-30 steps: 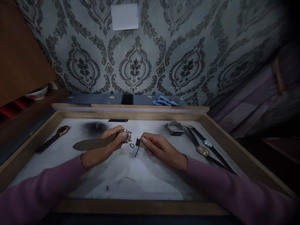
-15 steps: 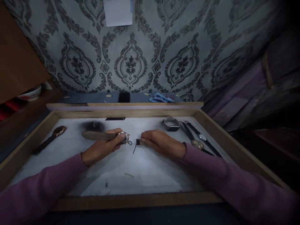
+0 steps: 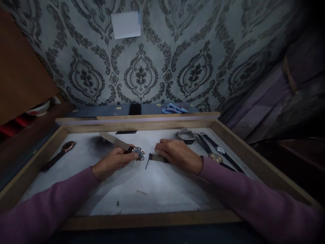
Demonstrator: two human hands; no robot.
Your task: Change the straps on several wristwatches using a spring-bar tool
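My left hand (image 3: pixel 111 160) is closed on a wristwatch (image 3: pixel 137 153), with the thumb on the edge of its round case. One light-backed leather strap (image 3: pixel 114 139) runs from the case up and to the left; the case's near side has no strap on it. My right hand (image 3: pixel 179 154) has its fingers curled over a separate piece of watch strap (image 3: pixel 157 158), whose far end is hidden under the fingers. A thin dark pin (image 3: pixel 147 163) sticks out at the strap piece's left end. A small gap separates the strap piece from the watch case.
The work lies in a shallow wooden tray (image 3: pixel 152 220) with a pale floor. A brown watch (image 3: pixel 59 154) lies at left, a grey-banded watch (image 3: pixel 186 136) and two dark-strapped watches (image 3: pixel 215 157) (image 3: pixel 220 149) at right. A black blade-like strip (image 3: pixel 126 132) lies at the back; a blue cloth (image 3: pixel 175 108) sits beyond.
The watch in my left hand has turned, so its strap now points up and left. My right fingers have shifted back and up, showing more of the strap piece. The view has tilted up slightly.
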